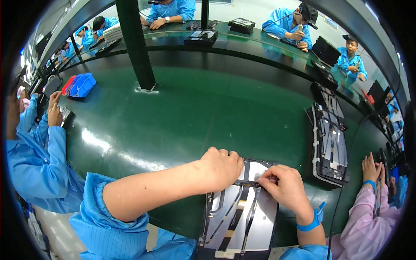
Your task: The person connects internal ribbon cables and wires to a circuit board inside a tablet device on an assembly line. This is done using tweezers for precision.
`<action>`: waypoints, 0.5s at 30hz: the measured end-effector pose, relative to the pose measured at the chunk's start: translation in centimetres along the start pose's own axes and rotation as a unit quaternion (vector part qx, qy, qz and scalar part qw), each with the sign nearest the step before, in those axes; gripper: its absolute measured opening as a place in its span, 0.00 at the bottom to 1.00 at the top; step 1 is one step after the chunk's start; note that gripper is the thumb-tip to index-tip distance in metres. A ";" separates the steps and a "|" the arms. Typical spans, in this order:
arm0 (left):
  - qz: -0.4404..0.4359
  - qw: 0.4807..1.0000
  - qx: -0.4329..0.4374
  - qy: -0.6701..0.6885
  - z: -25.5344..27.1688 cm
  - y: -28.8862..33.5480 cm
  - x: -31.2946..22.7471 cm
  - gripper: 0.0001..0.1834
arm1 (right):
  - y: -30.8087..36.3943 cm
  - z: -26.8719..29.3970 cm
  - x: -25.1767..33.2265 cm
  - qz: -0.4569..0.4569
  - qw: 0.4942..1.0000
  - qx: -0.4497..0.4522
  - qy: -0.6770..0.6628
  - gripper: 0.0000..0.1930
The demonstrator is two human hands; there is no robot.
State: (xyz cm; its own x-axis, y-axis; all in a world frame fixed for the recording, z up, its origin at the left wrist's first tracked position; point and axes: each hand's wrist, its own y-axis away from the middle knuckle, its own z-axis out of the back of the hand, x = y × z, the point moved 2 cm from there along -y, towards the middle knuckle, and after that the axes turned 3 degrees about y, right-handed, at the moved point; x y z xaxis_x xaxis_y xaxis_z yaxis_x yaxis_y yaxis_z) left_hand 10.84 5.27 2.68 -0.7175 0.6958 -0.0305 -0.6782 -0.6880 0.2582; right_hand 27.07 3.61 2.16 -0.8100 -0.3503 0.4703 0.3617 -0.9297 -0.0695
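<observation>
An opened tablet-like device point(263, 216) lies on the bench edge in front of me, with silvery panels, a dark frame and black ribbon cables showing. Across its upper part runs a dark strip point(248, 183). My left hand point(222, 169) rests over the device's upper left with curled fingers; its fingertips are hidden, as is whatever they grip. From the right, my right hand point(284, 185) pinches thumb and forefinger together just above the right end of the strip. Anything in that pinch is too small to make out. A blue band point(313, 220) circles my right wrist.
On the right stands a stack of similar opened devices point(330, 143), with a black cable point(350, 151) hanging nearby. A green post point(138, 47) rises from the green bench point(186, 112). Blue and red bins point(82, 85) sit far left. Co-workers flank me, left point(39, 160) and right point(368, 216).
</observation>
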 end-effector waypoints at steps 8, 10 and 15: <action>0.118 0.961 -0.232 -0.090 -0.4 2.9 -3.5 0.15 | 1.1 -0.2 -3.0 -0.055 0.969 -0.108 -0.216 0.07; 0.169 0.955 -0.237 0.052 -1.5 3.2 -4.9 0.16 | 0.9 -0.4 -2.8 -0.049 0.971 -0.102 -0.210 0.08; 0.257 0.946 -0.188 0.063 -2.3 2.9 -8.0 0.29 | 1.0 -0.7 -3.1 -0.039 0.972 -0.112 -0.205 0.08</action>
State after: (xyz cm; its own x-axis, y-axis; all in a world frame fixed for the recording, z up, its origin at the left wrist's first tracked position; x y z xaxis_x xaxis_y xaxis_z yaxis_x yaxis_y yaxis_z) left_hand 14.22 -2.78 1.46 -0.9649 0.2358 -0.1158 -0.2262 -0.9699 -0.0901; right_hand 29.64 3.70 0.06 -0.5625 -0.2453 0.7895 0.1593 -0.9692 -0.1877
